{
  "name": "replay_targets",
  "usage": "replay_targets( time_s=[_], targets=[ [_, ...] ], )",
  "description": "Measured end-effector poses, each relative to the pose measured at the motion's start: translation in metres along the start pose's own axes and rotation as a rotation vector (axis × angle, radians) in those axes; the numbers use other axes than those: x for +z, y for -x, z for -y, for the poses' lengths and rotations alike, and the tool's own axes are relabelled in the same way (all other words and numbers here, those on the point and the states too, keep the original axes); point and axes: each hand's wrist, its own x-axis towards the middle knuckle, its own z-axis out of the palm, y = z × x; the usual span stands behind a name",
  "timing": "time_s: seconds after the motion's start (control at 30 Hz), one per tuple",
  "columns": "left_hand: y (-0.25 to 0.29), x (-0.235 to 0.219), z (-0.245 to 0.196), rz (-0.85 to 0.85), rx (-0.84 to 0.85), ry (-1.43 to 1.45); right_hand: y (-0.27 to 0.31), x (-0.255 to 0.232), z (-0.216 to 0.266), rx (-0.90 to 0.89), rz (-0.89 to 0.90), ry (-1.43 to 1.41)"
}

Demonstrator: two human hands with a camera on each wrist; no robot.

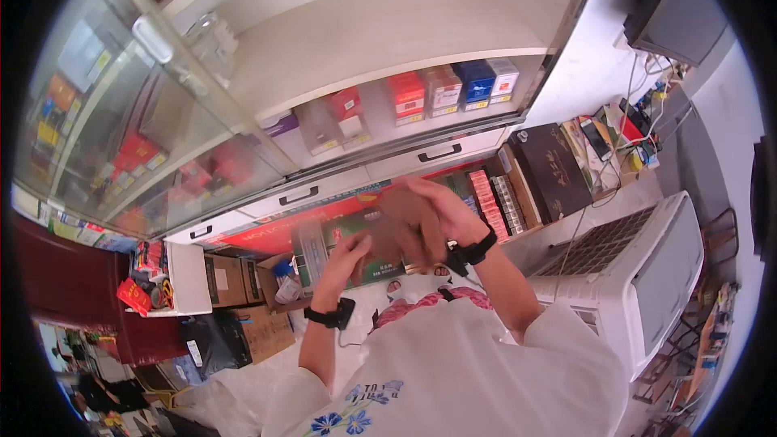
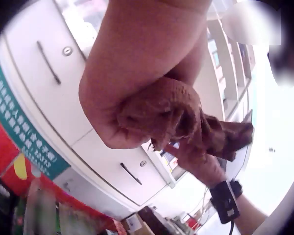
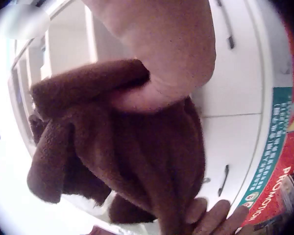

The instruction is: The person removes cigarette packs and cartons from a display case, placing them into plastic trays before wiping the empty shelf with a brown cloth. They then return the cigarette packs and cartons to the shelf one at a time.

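Observation:
A crumpled brown cloth [image 1: 398, 231] is held between both hands in front of the body. My right hand [image 1: 443, 209] grips it from above, and in the right wrist view the cloth [image 3: 137, 147] hangs in folds below that hand [image 3: 171, 58]. My left hand [image 1: 348, 260] is at the cloth's left side; in the left wrist view its fingers curl round the bunched cloth [image 2: 161, 110], with the other hand [image 2: 201, 164] beyond. Part of the fingers is hidden by the cloth.
Behind the hands is a glass-door cabinet with a shelf [image 1: 380, 40] of small boxes [image 1: 407, 97] and white drawers [image 1: 437, 154]. A white appliance [image 1: 639, 275] stands at the right, a dark brown box [image 1: 550, 170] behind it. Cardboard boxes [image 1: 263, 336] lie at the left.

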Motion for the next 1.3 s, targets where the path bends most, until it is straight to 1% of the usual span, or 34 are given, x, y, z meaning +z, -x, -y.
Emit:
replay_targets(
  time_s=[0.07,0.1,0.2,0.27,0.3,0.37,0.4,0.43,0.5,0.6,0.63,0.67,0.73,0.77,0.8,0.83,0.9,1.0,1.03,1.13,1.23,1.3],
  targets=[
    [-0.011,0.000,0.050,0.010,0.071,0.539,-0.013,-0.044,-0.025,-0.008,0.121,-0.424],
    [-0.014,0.009,0.061,-0.076,0.124,0.665,-0.015,-0.059,-0.035,-0.012,0.185,-0.633],
    [-0.006,0.031,0.066,-0.095,0.145,0.582,0.014,-0.043,-0.046,0.154,0.076,-0.536],
    [-0.008,0.024,0.084,-0.089,0.162,0.236,0.007,-0.061,-0.073,0.140,0.087,-0.462],
    [-0.006,0.025,0.081,-0.084,0.169,0.064,0.005,-0.065,-0.080,0.132,0.078,-0.438],
    [-0.001,0.026,0.073,-0.017,0.228,-0.164,0.001,-0.075,-0.091,0.137,0.052,-0.402],
    [0.003,0.030,0.061,0.017,0.257,-0.278,0.000,-0.076,-0.092,0.151,0.035,-0.391],
    [0.007,0.032,0.056,-0.020,0.336,-0.364,0.000,-0.074,-0.093,0.165,0.016,-0.381],
    [0.012,0.038,0.046,-0.097,0.495,-0.533,0.002,-0.066,-0.093,0.117,0.021,-0.365],
    [0.017,0.043,0.037,-0.180,0.703,-0.581,0.009,-0.044,-0.081,0.007,0.035,-0.323],
    [0.016,0.037,0.048,-0.187,0.529,-0.439,0.011,-0.038,-0.077,-0.037,0.042,-0.308],
    [0.015,0.028,0.069,-0.190,0.356,-0.297,0.012,-0.035,-0.076,-0.062,0.030,-0.306],
    [0.009,0.022,0.087,-0.255,0.204,-0.009,0.015,-0.033,-0.076,-0.116,0.006,-0.301],
    [0.005,0.022,0.096,-0.318,0.220,0.137,0.015,-0.036,-0.078,-0.137,0.034,-0.341],
    [0.006,0.027,0.091,-0.381,0.236,0.284,0.015,-0.041,-0.081,-0.156,0.063,-0.379],
    [0.007,0.029,0.084,-0.323,0.306,0.463,0.013,-0.045,-0.082,-0.176,0.094,-0.417],
    [0.013,0.032,0.070,-0.195,0.441,0.817,0.011,-0.053,-0.080,-0.148,0.094,-0.508],
    [0.013,0.027,0.069,-0.187,0.426,1.007,0.010,-0.053,-0.081,-0.064,0.075,-0.583],
    [0.013,0.027,0.067,-0.164,0.422,0.948,0.009,-0.051,-0.082,-0.030,0.066,-0.597],
    [0.019,0.028,0.060,-0.118,0.394,0.742,0.011,-0.051,-0.095,0.090,0.173,-0.588],
    [0.021,0.030,0.050,-0.126,0.380,0.516,0.006,-0.054,-0.121,0.138,-0.027,-0.340],
    [0.026,0.032,0.042,-0.145,0.395,0.414,0.006,-0.058,-0.137,0.120,-0.062,-0.116]
  ],
)
